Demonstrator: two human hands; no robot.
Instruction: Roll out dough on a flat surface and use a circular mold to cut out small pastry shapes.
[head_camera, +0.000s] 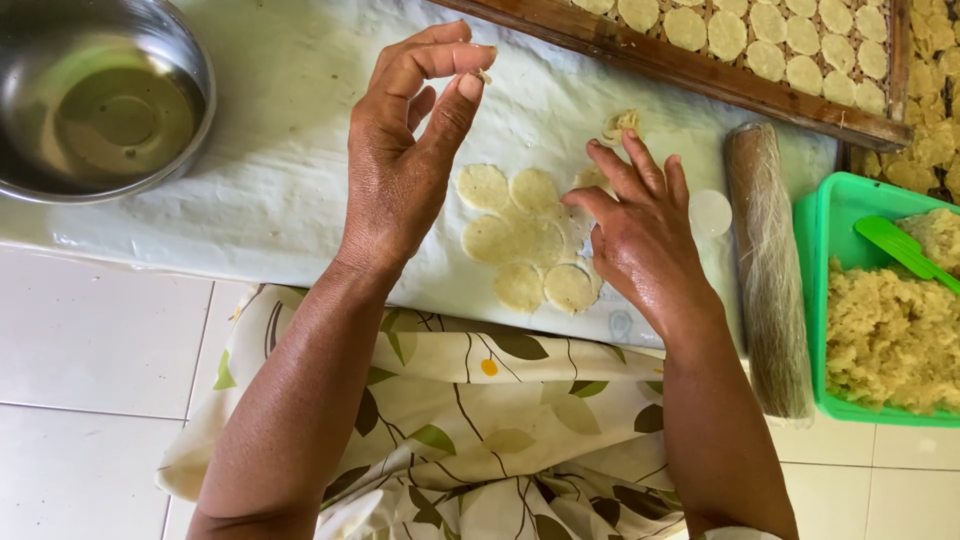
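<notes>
We have six cut dough discs lying on the white sheet. Our left hand pinches a dough scrap; our right hand, fingers spread, peels trimmings. The far drying tray looks largely filled.

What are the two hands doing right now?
Left hand: raised, fingers pinched on a tiny dough scrap.
Right hand: open, fingers spread on the flat dough discs.

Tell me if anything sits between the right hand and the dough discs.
Nothing visible does. The right hand rests fingers-down at the edge of the dough discs on the white sheet. The left hand is raised, pinching a small scrap.
</notes>
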